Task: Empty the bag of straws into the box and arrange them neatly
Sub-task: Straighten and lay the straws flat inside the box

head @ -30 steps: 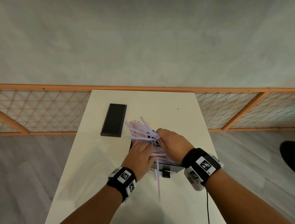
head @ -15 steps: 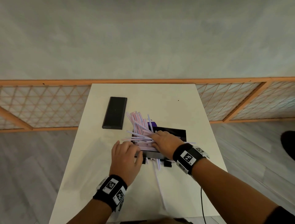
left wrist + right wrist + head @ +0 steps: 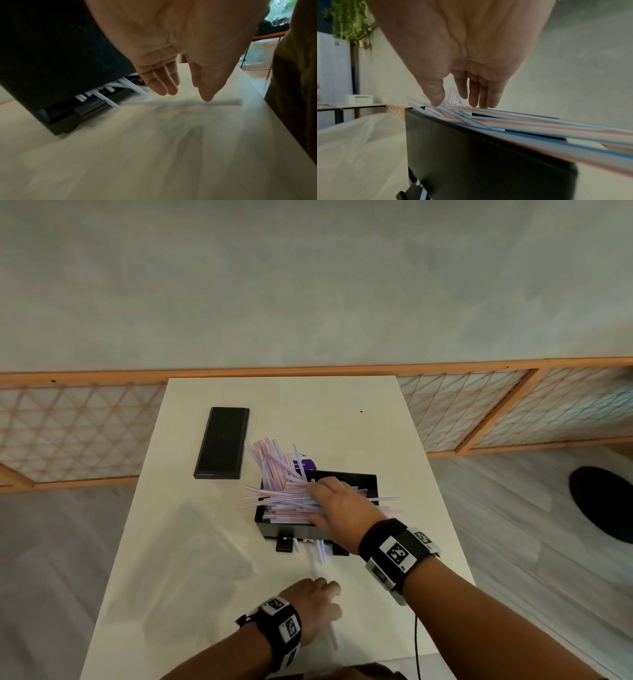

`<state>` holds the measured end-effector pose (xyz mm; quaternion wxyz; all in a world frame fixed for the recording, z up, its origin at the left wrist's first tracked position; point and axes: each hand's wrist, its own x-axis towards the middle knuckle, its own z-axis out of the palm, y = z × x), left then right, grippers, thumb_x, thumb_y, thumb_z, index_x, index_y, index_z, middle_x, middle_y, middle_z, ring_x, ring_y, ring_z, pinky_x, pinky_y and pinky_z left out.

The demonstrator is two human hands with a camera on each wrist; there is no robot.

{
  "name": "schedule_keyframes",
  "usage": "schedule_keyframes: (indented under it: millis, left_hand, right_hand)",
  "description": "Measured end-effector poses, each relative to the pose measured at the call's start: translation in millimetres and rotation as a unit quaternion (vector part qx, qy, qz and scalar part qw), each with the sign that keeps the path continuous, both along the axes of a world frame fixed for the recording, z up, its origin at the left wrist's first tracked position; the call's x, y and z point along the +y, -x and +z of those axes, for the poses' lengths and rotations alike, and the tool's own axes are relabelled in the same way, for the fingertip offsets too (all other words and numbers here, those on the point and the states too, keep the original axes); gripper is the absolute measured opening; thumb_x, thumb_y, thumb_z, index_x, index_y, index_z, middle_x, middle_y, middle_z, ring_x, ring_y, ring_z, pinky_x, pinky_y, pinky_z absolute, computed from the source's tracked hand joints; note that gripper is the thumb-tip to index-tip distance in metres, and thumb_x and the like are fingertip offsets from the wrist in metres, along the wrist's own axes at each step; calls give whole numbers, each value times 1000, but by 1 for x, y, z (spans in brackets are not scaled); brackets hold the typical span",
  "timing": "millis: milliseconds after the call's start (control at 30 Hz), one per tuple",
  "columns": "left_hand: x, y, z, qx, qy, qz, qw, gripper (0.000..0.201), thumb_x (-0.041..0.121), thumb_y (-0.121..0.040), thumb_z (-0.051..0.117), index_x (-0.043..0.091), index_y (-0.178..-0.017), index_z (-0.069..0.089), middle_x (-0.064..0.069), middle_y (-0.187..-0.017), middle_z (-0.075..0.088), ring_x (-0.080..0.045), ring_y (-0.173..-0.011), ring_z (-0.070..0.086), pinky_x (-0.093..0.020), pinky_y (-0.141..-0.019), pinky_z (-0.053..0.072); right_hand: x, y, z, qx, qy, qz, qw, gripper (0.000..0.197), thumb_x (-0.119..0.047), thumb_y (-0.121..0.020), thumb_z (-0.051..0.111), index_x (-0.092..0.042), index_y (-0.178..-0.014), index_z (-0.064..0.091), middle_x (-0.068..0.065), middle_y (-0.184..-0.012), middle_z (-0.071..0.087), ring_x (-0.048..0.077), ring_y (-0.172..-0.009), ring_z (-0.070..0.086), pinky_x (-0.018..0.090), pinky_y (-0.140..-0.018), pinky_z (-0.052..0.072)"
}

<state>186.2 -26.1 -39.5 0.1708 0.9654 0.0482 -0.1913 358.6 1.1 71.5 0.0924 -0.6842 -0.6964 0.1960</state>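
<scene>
A black box sits mid-table with pink and blue striped straws heaped across it, many sticking out over its left and far edges. My right hand lies flat on the heap, its straight fingers touching the top straws. A few straws poke out under the box's front. My left hand hovers near the table's front edge, open, with its thumb tip just above a single stray straw lying on the table. The empty clear bag lies left of the box.
The box's flat black lid lies at the far left of the white table. A purple item shows behind the straws. A black cable hangs at the table's front right edge.
My left hand has drawn back from the box's left side to the table's front edge, over the stray straw. My right hand stays on the straw heap.
</scene>
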Motion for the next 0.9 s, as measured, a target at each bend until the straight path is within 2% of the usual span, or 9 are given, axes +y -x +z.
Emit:
schedule_keyframes:
  millis: [100,233,367,433,500,567,700,800,900]
  left_hand:
    - [-2,-1,-8,17,-34,-12,999,20,-2,-86,49,6,-99,62,-20,-123,49,-41,-106,50,-48,-79,49]
    - [-4,4,-19,2,-61,-28,998,21,10,-90,39,11,-96,59,-13,-108,56,-36,-98,56,-43,-73,51]
    - [-6,11,-34,20,-68,-20,997,25,34,-84,38,28,-76,61,8,-80,62,-13,-71,62,-23,-55,49]
    - [-8,11,-35,-14,-96,-23,995,14,35,-83,51,28,-75,60,9,-79,61,-13,-72,61,-23,-58,49]
    - [-11,9,-24,-72,-106,-8,992,6,30,-81,61,24,-83,59,5,-82,60,-17,-73,58,-28,-66,51]
    - [-9,1,2,-141,-100,38,984,5,21,-83,56,21,-88,56,2,-82,58,-21,-73,54,-34,-73,52]
    - [22,-14,79,-281,-153,151,935,11,16,-88,53,22,-94,60,2,-83,56,-24,-77,50,-39,-78,45]
    - [62,-21,113,-289,-203,203,913,15,14,-90,52,24,-97,60,4,-88,55,-25,-83,50,-38,-82,40]
    - [94,-32,120,-270,-226,210,912,24,8,-89,51,25,-103,59,5,-93,55,-24,-88,50,-37,-85,37]
  right_hand:
    - [-16,-11,9,15,-33,-34,999,54,-29,-99,56,-11,-149,45,7,-141,48,26,-126,49,35,-110,41]
    - [-37,-39,16,59,-81,-145,984,45,-21,-96,56,-15,-140,52,3,-134,52,22,-116,56,34,-100,50]
    - [-51,-64,13,74,-96,-250,961,44,-18,-94,55,-15,-139,54,2,-137,52,22,-115,58,39,-95,53]
    - [-53,-71,10,89,-72,-293,949,49,-17,-95,53,-14,-143,49,4,-143,49,26,-115,59,39,-99,51]
    - [-53,-76,7,120,-38,-333,935,54,-17,-97,51,-11,-150,41,6,-152,43,26,-125,55,36,-108,44]
    - [-56,-80,4,170,-3,-372,913,58,-21,-100,49,-11,-155,34,5,-158,38,23,-138,45,36,-115,36]
    - [-63,-79,4,251,29,-414,874,54,-21,-103,43,-12,-156,34,4,-158,41,20,-143,40,23,-106,28]
    - [-66,-76,-1,306,31,-429,849,53,-22,-105,42,-14,-156,35,2,-159,40,19,-145,36,22,-105,24]
    - [-65,-71,-7,334,31,-447,829,52,-23,-105,42,-14,-156,35,1,-158,40,20,-146,35,24,-109,25]
